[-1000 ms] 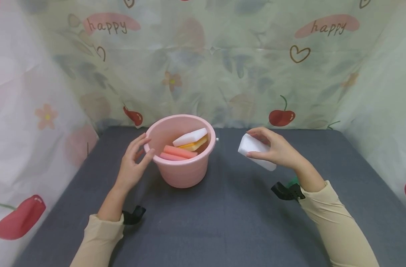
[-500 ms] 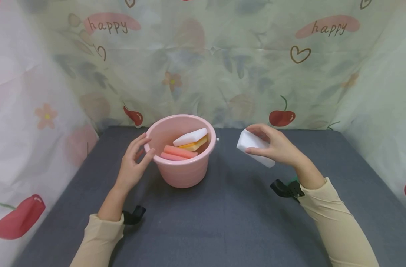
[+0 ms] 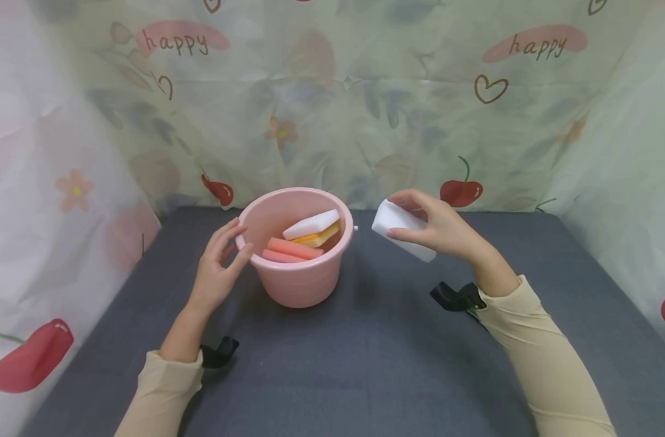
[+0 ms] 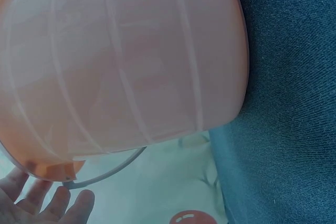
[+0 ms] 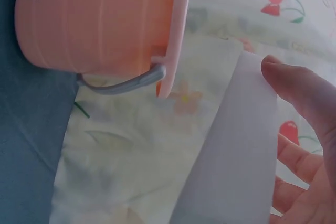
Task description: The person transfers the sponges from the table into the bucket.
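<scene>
A white sponge block (image 3: 400, 226) is pinched between the thumb and fingers of my right hand (image 3: 438, 226), raised above the table to the right of the bucket. The right wrist view shows the sponge (image 5: 231, 150) apart from the bucket rim. My left hand (image 3: 214, 267) touches the left side of the rim of the pink bucket (image 3: 299, 285), its fingers fairly straight and spread. Inside the bucket lie a white sponge (image 3: 311, 224) on top of a yellow-and-cream sponge (image 3: 323, 235), and two pink pieces (image 3: 295, 248) side by side. The bucket's bottom is partly hidden.
The bucket stands upright on a dark grey cloth-covered table (image 3: 332, 370). A grey handle (image 5: 123, 84) hangs down at its far side. Printed curtains (image 3: 343, 121) enclose the back and both sides of the table.
My right hand has moved left and slightly away from me with the white sponge, closer to the bucket. The left hand and the bucket have stayed still.
</scene>
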The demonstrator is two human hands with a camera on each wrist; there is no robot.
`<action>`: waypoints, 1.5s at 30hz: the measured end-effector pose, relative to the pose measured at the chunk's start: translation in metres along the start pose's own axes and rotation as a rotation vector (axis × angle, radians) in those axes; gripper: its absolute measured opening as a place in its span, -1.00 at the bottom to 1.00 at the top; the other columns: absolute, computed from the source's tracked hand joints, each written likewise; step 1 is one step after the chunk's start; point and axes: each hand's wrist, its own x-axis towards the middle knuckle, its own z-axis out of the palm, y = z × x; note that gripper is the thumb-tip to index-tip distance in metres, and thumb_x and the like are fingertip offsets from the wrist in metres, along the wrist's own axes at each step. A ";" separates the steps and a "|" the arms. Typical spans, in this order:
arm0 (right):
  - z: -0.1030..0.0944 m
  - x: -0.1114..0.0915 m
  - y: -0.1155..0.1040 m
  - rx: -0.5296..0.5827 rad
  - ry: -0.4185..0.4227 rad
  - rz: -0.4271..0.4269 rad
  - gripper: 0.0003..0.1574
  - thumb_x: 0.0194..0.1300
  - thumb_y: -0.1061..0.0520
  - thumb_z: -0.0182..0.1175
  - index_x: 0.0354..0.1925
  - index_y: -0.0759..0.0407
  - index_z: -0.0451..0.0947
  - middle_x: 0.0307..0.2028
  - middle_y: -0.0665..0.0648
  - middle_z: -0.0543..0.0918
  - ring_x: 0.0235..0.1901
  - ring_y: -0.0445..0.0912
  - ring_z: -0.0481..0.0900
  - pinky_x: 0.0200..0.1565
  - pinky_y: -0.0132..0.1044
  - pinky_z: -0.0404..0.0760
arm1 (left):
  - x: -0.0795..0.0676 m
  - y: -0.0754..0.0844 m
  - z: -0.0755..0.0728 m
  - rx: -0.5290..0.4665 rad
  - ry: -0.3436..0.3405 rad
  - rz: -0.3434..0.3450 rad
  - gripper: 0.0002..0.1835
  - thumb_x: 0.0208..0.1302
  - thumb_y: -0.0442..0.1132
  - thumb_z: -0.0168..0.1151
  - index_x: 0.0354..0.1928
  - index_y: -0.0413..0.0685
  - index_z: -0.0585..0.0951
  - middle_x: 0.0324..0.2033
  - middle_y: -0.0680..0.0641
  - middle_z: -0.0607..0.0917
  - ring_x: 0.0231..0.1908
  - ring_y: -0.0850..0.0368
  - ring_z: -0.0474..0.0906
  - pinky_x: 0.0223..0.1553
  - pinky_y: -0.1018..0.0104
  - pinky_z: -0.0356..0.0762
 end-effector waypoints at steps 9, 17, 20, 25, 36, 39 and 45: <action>0.004 0.024 -0.023 -0.006 0.000 -0.052 -0.35 0.10 0.06 0.34 0.15 0.13 0.39 0.08 0.10 0.51 0.07 -0.02 0.46 0.13 -0.05 0.48 | 0.000 0.000 0.000 0.004 0.005 0.006 -0.54 0.26 -0.24 0.16 0.21 -0.16 0.43 0.35 -0.10 0.28 0.38 -0.03 0.13 0.32 -0.15 0.20; 0.011 0.046 -0.040 0.014 -0.005 -0.081 -0.34 0.12 0.03 0.33 0.16 0.15 0.38 0.10 0.11 0.51 0.10 -0.01 0.46 0.16 -0.07 0.47 | 0.000 0.000 0.000 0.003 0.001 0.011 -0.54 0.26 -0.24 0.16 0.21 -0.14 0.43 0.35 -0.10 0.27 0.38 -0.02 0.13 0.32 -0.15 0.21; 0.015 0.055 -0.045 0.029 -0.010 -0.086 -0.34 0.12 0.04 0.33 0.16 0.15 0.38 0.11 0.12 0.51 0.11 -0.01 0.46 0.17 -0.08 0.46 | 0.000 0.000 0.000 0.002 -0.002 0.010 -0.54 0.26 -0.24 0.16 0.21 -0.13 0.43 0.36 -0.09 0.27 0.38 -0.02 0.13 0.32 -0.15 0.20; 0.024 0.069 -0.049 0.048 -0.015 -0.087 -0.32 0.11 0.03 0.33 0.17 0.15 0.37 0.11 0.11 0.51 0.11 -0.02 0.46 0.18 -0.11 0.45 | 0.000 0.000 0.000 0.009 -0.002 0.008 -0.53 0.27 -0.23 0.16 0.22 -0.12 0.43 0.36 -0.09 0.27 0.38 -0.03 0.13 0.32 -0.15 0.20; 0.038 0.094 -0.055 0.094 -0.042 -0.017 -0.27 0.06 0.03 0.37 0.16 0.16 0.33 0.12 0.18 0.50 0.09 0.02 0.45 0.15 -0.11 0.46 | 0.000 0.000 0.001 0.010 0.001 0.013 -0.53 0.26 -0.24 0.16 0.21 -0.15 0.43 0.35 -0.11 0.27 0.37 -0.04 0.13 0.32 -0.16 0.21; 0.041 0.100 -0.056 0.102 -0.044 -0.014 -0.27 0.06 0.02 0.38 0.15 0.15 0.34 0.11 0.17 0.51 0.09 0.02 0.46 0.15 -0.12 0.47 | 0.000 0.000 0.001 0.012 0.004 0.014 -0.54 0.26 -0.24 0.16 0.21 -0.14 0.43 0.35 -0.10 0.28 0.37 -0.04 0.14 0.32 -0.15 0.21; 0.047 0.114 -0.060 0.109 -0.045 -0.018 -0.31 0.04 0.00 0.39 0.11 0.12 0.39 0.09 0.14 0.53 0.08 -0.01 0.48 0.15 -0.17 0.48 | -0.001 -0.001 0.000 0.013 0.005 0.009 -0.54 0.27 -0.25 0.16 0.22 -0.12 0.43 0.36 -0.09 0.27 0.37 -0.03 0.14 0.32 -0.15 0.20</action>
